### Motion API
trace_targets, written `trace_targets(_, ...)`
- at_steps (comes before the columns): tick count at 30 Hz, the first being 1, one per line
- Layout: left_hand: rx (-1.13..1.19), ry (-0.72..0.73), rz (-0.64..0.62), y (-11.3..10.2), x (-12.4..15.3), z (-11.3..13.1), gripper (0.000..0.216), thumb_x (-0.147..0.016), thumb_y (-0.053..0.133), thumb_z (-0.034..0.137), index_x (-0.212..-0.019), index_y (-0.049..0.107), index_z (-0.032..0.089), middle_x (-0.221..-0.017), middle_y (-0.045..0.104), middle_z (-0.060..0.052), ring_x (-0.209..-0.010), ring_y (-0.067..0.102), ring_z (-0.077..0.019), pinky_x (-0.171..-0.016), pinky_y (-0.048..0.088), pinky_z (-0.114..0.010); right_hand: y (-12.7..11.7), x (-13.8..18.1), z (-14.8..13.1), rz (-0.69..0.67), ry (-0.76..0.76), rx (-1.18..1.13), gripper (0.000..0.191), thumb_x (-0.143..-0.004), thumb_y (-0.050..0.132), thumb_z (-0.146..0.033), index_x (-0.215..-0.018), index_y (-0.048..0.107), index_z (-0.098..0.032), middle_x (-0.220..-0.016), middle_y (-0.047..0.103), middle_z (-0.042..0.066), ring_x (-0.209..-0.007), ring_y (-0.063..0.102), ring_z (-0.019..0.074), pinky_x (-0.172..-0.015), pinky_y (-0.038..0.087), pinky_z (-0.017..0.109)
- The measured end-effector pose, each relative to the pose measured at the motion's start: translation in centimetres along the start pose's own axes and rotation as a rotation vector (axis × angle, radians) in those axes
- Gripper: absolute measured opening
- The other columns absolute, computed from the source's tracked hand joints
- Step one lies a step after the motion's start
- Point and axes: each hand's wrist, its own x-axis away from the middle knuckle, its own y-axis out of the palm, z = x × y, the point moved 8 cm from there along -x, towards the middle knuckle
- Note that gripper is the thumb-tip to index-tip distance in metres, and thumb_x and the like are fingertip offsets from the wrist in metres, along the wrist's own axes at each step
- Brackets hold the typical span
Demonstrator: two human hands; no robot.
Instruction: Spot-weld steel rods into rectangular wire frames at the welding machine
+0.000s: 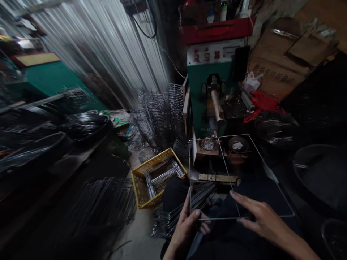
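A thin rectangular wire frame [223, 159] with one middle bar stands tilted over my lap. Around its lower left corner my left hand [186, 224] is closed, the thumb on the bottom wire. My right hand [260, 216] grips the frame near the foot of the middle bar, index finger against the bar and thumb by the bottom wire. Just left of my lap lies a stack of bent wire frames [173, 216]. Behind the held frame are a bowl of small shiny pieces [208, 144] and a dark bowl with a white scrap [238, 145].
Ahead stands a green machine [199, 94] with a red top. A yellow crate [137, 193] holding metal wire parts sits to the left, below tall stacks of wire racks [157, 112]. Dark tubs [298, 159] stand right, cardboard [279, 68] behind. More wire pieces [105, 202] lie at lower left.
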Motion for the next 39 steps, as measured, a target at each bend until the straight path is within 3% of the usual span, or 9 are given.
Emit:
trace_targets(10, -0.011, -0.003, 0.046, 0.3, 0.1, 0.1, 0.094, -0.093, 0.052, 0.026, -0.146, -0.025, 0.028, -0.076, 0.074, -0.010, -0.054, 0.068, -0.0192, -0.048, 0.048, -0.023, -0.2, -0.1, 0.1, -0.020, -0.002, 0.029, 0.072, -0.083, 0.063, -0.026, -0.148, 0.033, -0.037, -0.148, 0.041, -0.005, -0.131, 0.045, 0.0222, -0.109, 0.040, 0.036)
trace_targets(21, -0.048, -0.031, 0.067, 1.2, 0.4, 1.0, 0.086, -0.092, 0.054, 0.026, -0.150, -0.009, 0.035, -0.077, 0.074, -0.008, -0.056, 0.068, -0.0180, -0.050, 0.049, -0.022, -1.5, 0.0, -1.3, -0.005, -0.004, -0.054, 0.071, -0.084, 0.062, -0.022, -0.148, 0.033, -0.035, -0.148, 0.040, -0.003, -0.130, 0.047, 0.0227, -0.108, 0.041, 0.036)
trace_targets(26, -0.041, -0.012, 0.064, 1.2, 0.4, 0.6, 0.085, -0.094, 0.050, 0.025, -0.149, -0.013, 0.036, -0.076, 0.074, -0.006, -0.056, 0.069, -0.0180, -0.049, 0.050, -0.023, -1.4, 0.0, -1.0, 0.018, -0.004, -0.083, 0.070, -0.086, 0.063, -0.029, -0.148, 0.032, -0.037, -0.147, 0.042, -0.001, -0.130, 0.047, 0.0272, -0.106, 0.044, 0.042)
trace_targets(30, -0.025, -0.019, 0.054, 0.7, 0.0, 0.1, 0.088, -0.092, 0.054, 0.025, -0.150, -0.012, 0.035, -0.077, 0.075, -0.006, -0.057, 0.070, -0.0182, -0.049, 0.050, -0.022, -1.0, -0.1, -0.6, 0.055, -0.011, -0.056, 0.066, -0.086, 0.062, -0.030, -0.146, 0.036, -0.038, -0.144, 0.047, -0.002, -0.127, 0.050, 0.0251, -0.103, 0.046, 0.040)
trace_targets(34, -0.007, 0.026, 0.060, 0.0, -3.3, 1.8, 0.091, -0.090, 0.058, 0.023, -0.151, -0.008, 0.033, -0.076, 0.075, -0.006, -0.056, 0.069, -0.0169, -0.050, 0.050, -0.022, -1.9, -2.9, 0.9, 0.115, -0.041, 0.025, 0.069, -0.087, 0.062, -0.032, -0.148, 0.031, -0.037, -0.141, 0.052, 0.001, -0.124, 0.053, 0.0231, -0.100, 0.047, 0.039)
trace_targets(39, -0.034, 0.123, -0.015, -0.2, -12.6, 7.6, 0.100, -0.083, 0.065, 0.019, -0.151, -0.008, 0.031, -0.073, 0.074, -0.004, -0.059, 0.071, -0.0198, -0.052, 0.052, -0.025, -6.8, -12.0, 3.9, 0.269, -0.014, 0.237, 0.072, -0.082, 0.067, -0.045, -0.147, 0.037, -0.032, -0.123, 0.066, 0.004, -0.108, 0.065, 0.0258, -0.085, 0.053, 0.036)
